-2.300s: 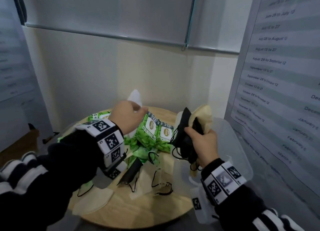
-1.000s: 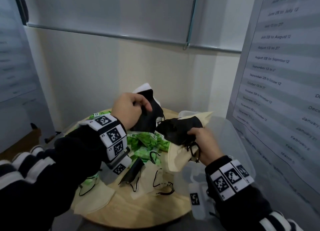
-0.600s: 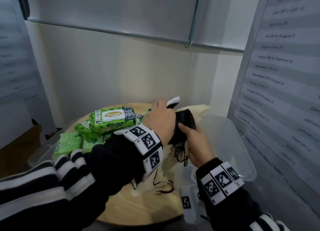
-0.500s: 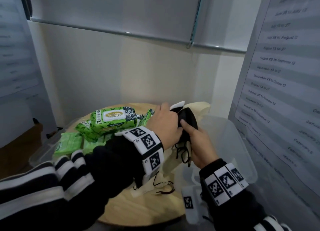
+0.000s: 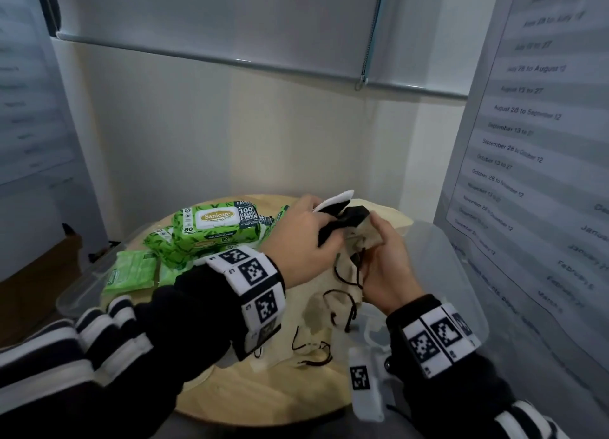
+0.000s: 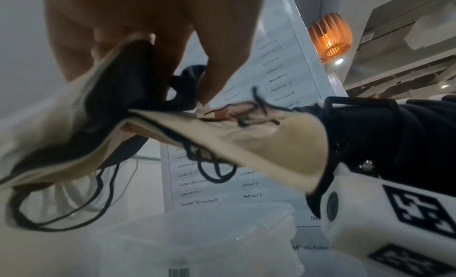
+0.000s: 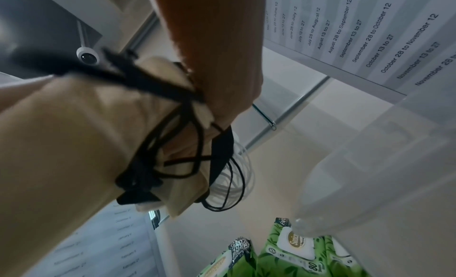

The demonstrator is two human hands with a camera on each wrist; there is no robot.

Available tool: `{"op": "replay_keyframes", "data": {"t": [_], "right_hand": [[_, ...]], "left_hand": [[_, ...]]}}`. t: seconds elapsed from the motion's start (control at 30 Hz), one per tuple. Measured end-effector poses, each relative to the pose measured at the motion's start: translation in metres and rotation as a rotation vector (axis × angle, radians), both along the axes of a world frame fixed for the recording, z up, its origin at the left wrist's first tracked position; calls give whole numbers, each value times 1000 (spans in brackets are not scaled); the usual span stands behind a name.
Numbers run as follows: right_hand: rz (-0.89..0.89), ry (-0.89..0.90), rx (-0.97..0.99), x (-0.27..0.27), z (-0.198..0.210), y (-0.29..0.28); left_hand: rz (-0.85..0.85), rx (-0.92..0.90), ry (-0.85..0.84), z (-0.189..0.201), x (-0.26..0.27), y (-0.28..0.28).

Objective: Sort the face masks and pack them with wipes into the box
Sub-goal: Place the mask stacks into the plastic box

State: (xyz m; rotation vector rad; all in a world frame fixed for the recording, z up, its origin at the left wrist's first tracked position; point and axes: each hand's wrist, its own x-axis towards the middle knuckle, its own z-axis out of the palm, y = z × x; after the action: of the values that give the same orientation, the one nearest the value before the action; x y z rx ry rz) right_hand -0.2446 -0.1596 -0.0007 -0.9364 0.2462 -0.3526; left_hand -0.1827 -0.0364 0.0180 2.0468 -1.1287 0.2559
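Note:
Both hands meet above the far right of the round wooden table [image 5: 263,392]. My left hand [image 5: 318,222] pinches a black mask [image 5: 351,216] with a white mask [image 5: 336,197] behind it. It holds them against a bundle of beige masks [image 5: 367,235] that my right hand [image 5: 379,240] grips, black ear loops dangling below. In the left wrist view my fingers [image 6: 219,70] pinch the black mask [image 6: 123,86] over the beige mask [image 6: 259,142]. The right wrist view shows the beige masks [image 7: 61,144] and tangled loops [image 7: 172,160] in my grip.
A clear plastic box [image 5: 454,273] stands open at the table's right, against a wall poster of dates. Green wipes packs [image 5: 217,226] are piled at the back left, with flat green packets [image 5: 131,272] beside them. More beige masks [image 5: 309,349] with black loops lie near the front.
My left hand lifted a black and white mask from the table and carried it right to the bundle in my right hand. Both hands now stay together there.

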Motion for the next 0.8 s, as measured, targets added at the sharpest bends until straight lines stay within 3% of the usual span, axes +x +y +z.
{"op": "replay_keyframes", "data": {"t": [0.17,0.27,0.4,0.57,0.8], "right_hand": [[125,16,-107,4,-5,13],[6,100,-170,14,-16,19],[-105,132,-128,21,-21,18],[-267,187,-131,22,-18,9],[-517,262,-303,10,-16,-18]], "left_hand": [[162,-140,408,4,10,0],[212,-249,648,0,16,-2],[249,-392,820,-1,20,-1],[171,-562,1146,-1,37,4],[107,-501,1197,2,53,25]]}}
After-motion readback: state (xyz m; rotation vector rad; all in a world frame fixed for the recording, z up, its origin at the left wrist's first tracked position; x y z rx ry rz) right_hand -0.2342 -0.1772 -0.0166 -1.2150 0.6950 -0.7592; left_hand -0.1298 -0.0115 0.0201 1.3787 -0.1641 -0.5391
